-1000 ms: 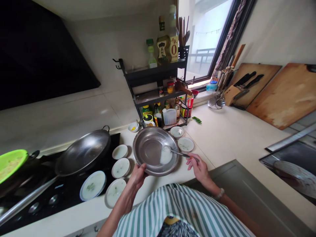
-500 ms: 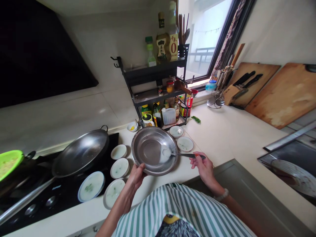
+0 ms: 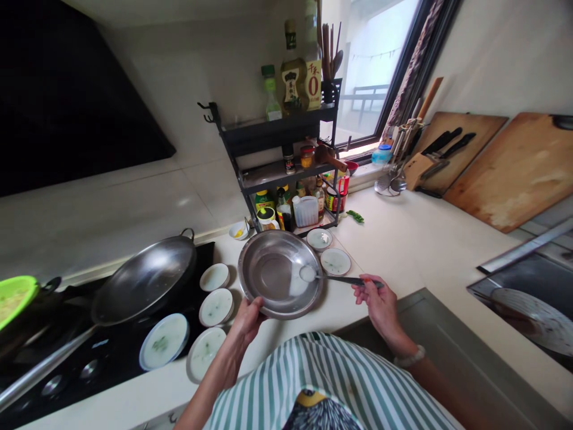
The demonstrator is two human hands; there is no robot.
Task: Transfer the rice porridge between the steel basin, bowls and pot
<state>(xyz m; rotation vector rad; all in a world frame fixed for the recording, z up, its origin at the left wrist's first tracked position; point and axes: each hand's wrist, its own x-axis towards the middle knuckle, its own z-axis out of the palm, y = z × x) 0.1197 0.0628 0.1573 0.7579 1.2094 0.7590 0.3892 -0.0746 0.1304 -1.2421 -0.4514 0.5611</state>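
My left hand (image 3: 249, 319) grips the near left rim of a wide steel basin (image 3: 264, 263), thumb over the edge. The basin is tilted, with a little whitish liquid (image 3: 295, 285) pooled at its right side. My right hand (image 3: 376, 301) is closed around the dark handle of a spoon (image 3: 344, 279), whose round bowl rests in that liquid. Left of the basin stand small bowls of pale liquid with green bits, among them a middle bowl (image 3: 216, 307) and a nearer one (image 3: 205, 353). Two more, a back bowl (image 3: 319, 239) and a front bowl (image 3: 335, 261), sit to its right.
A wok (image 3: 147, 280) and a larger bowl (image 3: 163, 341) are on the black stove at left, beside a green basket (image 3: 15, 298). Behind the basin stands a spice rack (image 3: 277, 128). Cutting boards (image 3: 514, 173), a knife block (image 3: 421, 170) and a sink (image 3: 528, 310) are at right.
My right hand has moved right with the spoon, its bowl sliding toward the basin's right wall. My left hand stays on the rim.
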